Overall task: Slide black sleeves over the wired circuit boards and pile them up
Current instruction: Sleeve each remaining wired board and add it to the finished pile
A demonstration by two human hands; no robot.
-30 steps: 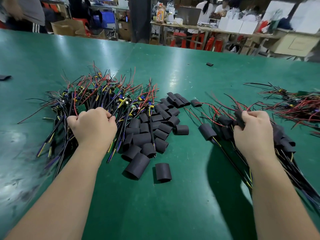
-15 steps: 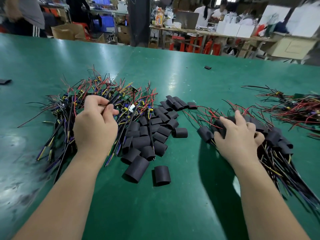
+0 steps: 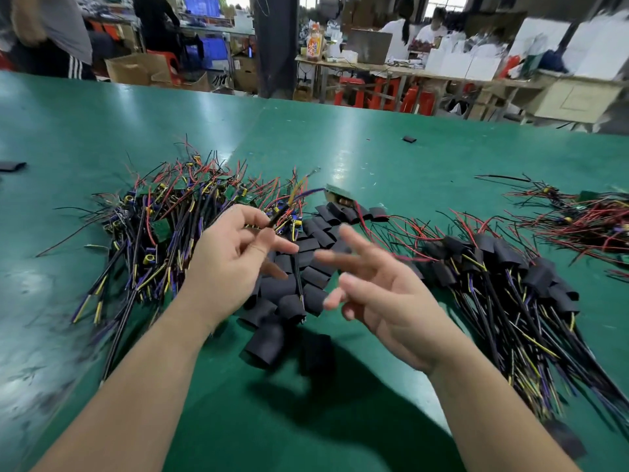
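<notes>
Wired circuit boards lay heaped at left; the left hand pinched one by its limp wires, its light board dangling, likely steadier held at the stiff edge. Soft black sleeves lay centre, by the right hand, empty, fingers spread.

The big green table shone where light fell on it; behind it stood a dark post; far back, a long wooden table held white boxes and an orange bottle; red stools sat under it; two people in white tops sat there; brown cardboard boxes stood at the left.
</notes>
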